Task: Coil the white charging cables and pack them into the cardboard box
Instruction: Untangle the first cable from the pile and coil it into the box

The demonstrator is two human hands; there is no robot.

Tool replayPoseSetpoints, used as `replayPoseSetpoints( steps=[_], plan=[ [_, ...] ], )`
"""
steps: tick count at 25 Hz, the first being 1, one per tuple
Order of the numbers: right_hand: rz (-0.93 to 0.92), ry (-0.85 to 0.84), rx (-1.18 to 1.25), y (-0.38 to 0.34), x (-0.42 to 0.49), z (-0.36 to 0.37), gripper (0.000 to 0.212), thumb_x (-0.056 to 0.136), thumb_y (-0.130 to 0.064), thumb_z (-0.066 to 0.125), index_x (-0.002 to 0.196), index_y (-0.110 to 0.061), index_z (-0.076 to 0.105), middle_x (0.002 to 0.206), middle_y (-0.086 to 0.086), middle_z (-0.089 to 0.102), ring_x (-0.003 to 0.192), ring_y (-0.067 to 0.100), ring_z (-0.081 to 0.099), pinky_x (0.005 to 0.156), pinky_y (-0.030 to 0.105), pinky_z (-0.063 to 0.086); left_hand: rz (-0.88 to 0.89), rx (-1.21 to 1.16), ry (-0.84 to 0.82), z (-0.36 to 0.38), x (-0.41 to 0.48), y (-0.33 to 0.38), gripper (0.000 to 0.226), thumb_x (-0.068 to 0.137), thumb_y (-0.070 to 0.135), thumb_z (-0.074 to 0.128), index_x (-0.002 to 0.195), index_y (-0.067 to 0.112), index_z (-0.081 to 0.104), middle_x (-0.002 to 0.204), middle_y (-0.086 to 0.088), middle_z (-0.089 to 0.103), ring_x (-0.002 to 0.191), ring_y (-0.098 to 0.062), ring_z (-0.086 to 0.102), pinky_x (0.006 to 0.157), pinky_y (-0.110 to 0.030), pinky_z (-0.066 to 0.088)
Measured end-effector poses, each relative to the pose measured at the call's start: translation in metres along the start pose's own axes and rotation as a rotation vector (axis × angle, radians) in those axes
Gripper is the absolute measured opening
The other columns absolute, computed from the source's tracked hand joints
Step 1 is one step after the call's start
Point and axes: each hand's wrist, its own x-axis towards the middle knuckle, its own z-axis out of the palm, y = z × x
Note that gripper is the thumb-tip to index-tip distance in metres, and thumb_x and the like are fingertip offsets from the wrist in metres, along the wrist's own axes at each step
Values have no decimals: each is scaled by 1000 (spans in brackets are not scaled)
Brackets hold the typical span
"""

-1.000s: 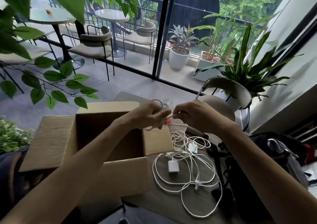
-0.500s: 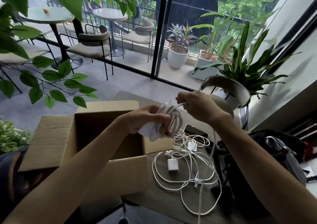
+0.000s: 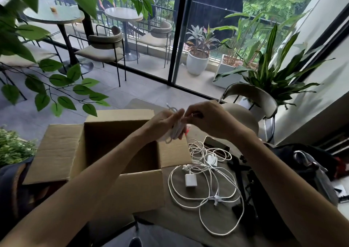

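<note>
An open cardboard box (image 3: 136, 188) stands on the table's left part, flaps folded out. Above its far right corner my left hand (image 3: 162, 124) grips a coiled white cable bundle (image 3: 175, 133). My right hand (image 3: 207, 120) is close beside it and pinches the cable's end at the top of the coil. Loose white charging cables (image 3: 213, 192) lie tangled on the table right of the box, with a white plug block (image 3: 190, 180) and a second adapter (image 3: 211, 160) among them.
A phone (image 3: 217, 146) lies behind the loose cables. Black gear and a dark bag (image 3: 309, 169) crowd the table's right side. A chair (image 3: 251, 99) stands beyond the table. Leafy branches (image 3: 62, 88) hang at the left.
The trailing cable that hung from my right hand half a second ago is now wound onto the coil. My right hand has come back close to the left hand.
</note>
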Motion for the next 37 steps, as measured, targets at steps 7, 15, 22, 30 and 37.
replayPoseSetpoints(
  steps=[7,15,22,30,37],
  plan=[
    [220,208,292,28,0,22,20,97,-3,56,81,-9,67,67,2,58,63,9,48,63,32,39,-65,-978,-200,4,-8,22,27,88,42,69,81,16,72,76,4,70,72,-10,66,70,-24,54],
    [87,-209,-42,-4,-19,27,17,100,-23,57,99,-18,73,72,-18,57,60,-9,53,57,9,36,218,554,334,13,1,-3,36,93,32,65,72,3,65,61,-4,64,48,-13,60,46,-29,50],
    [85,-23,223,4,-16,-15,18,76,-26,82,84,-12,75,69,-1,71,59,7,66,58,23,55,-186,-127,-116,15,-12,-3,81,76,81,51,84,2,67,78,-10,69,67,-23,64,66,-29,50],
    [85,-12,794,12,-6,15,20,89,-3,62,98,15,63,88,30,61,82,30,54,74,34,47,-194,-616,-485,7,-12,7,24,78,37,80,90,18,73,81,2,73,73,-8,68,70,-23,54],
    [127,142,713,9,7,37,14,96,-27,58,83,-21,63,72,-5,60,65,7,52,61,23,44,-196,-723,-458,3,-14,7,15,83,32,76,86,18,74,77,3,71,71,-9,66,71,-24,54]
  ],
)
